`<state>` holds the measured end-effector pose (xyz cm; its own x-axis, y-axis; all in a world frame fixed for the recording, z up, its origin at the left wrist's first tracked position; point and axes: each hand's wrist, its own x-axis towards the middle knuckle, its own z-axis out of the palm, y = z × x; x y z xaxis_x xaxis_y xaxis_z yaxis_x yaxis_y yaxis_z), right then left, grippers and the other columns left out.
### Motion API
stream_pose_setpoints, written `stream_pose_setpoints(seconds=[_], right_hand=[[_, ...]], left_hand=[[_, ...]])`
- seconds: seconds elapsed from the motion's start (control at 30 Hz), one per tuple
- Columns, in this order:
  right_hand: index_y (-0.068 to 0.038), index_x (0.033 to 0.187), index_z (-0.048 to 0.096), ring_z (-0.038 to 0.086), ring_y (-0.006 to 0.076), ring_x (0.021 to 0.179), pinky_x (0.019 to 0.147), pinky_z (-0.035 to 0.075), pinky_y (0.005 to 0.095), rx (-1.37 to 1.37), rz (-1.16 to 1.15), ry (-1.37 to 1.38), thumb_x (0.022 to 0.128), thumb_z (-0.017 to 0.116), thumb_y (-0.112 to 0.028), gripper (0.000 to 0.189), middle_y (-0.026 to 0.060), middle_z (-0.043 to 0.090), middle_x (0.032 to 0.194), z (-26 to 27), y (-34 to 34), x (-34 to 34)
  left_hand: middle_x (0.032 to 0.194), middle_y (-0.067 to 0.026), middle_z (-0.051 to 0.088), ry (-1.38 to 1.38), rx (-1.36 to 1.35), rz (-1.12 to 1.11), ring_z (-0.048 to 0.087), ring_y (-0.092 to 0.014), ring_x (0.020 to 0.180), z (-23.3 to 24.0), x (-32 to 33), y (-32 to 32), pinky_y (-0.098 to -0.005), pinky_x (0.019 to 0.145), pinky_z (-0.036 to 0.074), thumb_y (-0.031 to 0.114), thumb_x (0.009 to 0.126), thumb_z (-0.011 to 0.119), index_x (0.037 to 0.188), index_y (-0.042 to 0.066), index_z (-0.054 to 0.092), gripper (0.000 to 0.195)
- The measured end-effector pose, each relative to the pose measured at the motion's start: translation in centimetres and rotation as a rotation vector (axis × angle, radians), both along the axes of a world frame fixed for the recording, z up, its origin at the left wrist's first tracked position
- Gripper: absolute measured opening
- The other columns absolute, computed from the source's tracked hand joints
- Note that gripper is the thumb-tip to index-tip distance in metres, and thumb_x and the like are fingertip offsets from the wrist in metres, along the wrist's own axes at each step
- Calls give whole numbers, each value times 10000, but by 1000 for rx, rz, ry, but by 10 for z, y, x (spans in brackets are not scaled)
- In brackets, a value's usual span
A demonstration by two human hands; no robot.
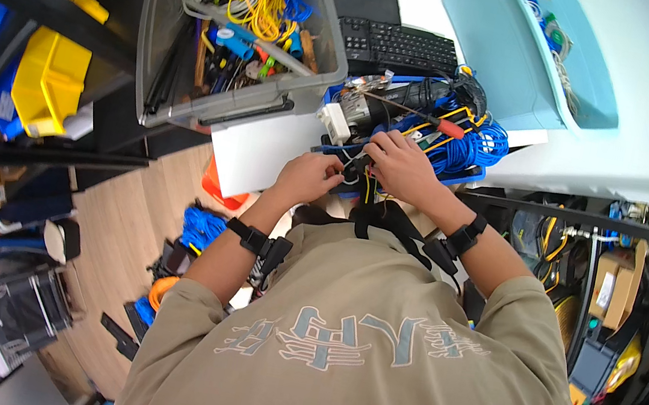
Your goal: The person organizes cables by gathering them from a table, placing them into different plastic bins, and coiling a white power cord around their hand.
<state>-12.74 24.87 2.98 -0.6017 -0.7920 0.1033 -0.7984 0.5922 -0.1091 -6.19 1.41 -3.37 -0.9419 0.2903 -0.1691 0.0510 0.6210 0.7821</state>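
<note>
My left hand (310, 178) is at the near left edge of a blue tray (466, 181), fingers curled by some thin cables; whether it grips one is unclear. My right hand (401, 165) lies over the tray's near side, its fingertips bent at the dark and white cables between both hands. The tray is heaped with a white plug adapter (334, 123), a black and silver power tool (374, 104), a screwdriver with a red handle (451, 128) and a coil of blue cable (475, 151). Yellow and red wire ends hang near my right fingers.
A grey bin (231, 103) of tools and yellow cable stands at the back left, beside a black keyboard (397, 46). A light blue bin (500, 58) holds cables at the back right. Yellow bins (50, 79) are on the left rack; blue cable (203, 227) lies below.
</note>
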Motion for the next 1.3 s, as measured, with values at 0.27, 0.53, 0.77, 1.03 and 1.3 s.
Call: stream_pose_setpoints(seconds=[0.27,0.53,0.77,1.03,1.3], right_hand=[[-149,1099,679,538,240,1089,987,381,441,92,370,-106,790,811,-326,380,25,579,1079,-16,7,-36],[-155,1024,702,541,227,1030,944,337,446,-29,437,-199,788,816,-357,331,10,576,1009,-33,8,-54],[-104,1004,656,564,231,947,923,352,377,-195,393,-558,785,841,-330,365,31,605,982,-18,9,-98],[4,1137,593,493,216,1007,942,400,379,-706,190,-1213,1050,567,-396,410,78,516,1031,-18,4,-117],[-2,1078,592,539,131,871,814,461,287,-382,235,-958,1021,651,-368,376,37,575,920,-7,14,-132]], left_hand=[[920,-117,750,-200,407,459,716,-192,758,-43,25,60,-317,705,561,90,886,732,1170,-8,635,316],[1188,-100,680,-247,1008,967,708,-156,991,-50,37,108,-262,731,574,-110,926,493,1257,-6,553,352],[1033,-77,748,-127,1295,1067,671,-98,888,-18,25,126,-248,766,526,-29,968,582,1243,-18,608,276],[916,-101,729,-174,631,1149,666,-105,809,-15,4,124,-255,700,531,207,912,803,1139,-49,620,389],[911,-191,704,-223,57,1067,700,-339,855,-13,-14,129,-426,752,557,511,777,839,929,-45,671,600]])
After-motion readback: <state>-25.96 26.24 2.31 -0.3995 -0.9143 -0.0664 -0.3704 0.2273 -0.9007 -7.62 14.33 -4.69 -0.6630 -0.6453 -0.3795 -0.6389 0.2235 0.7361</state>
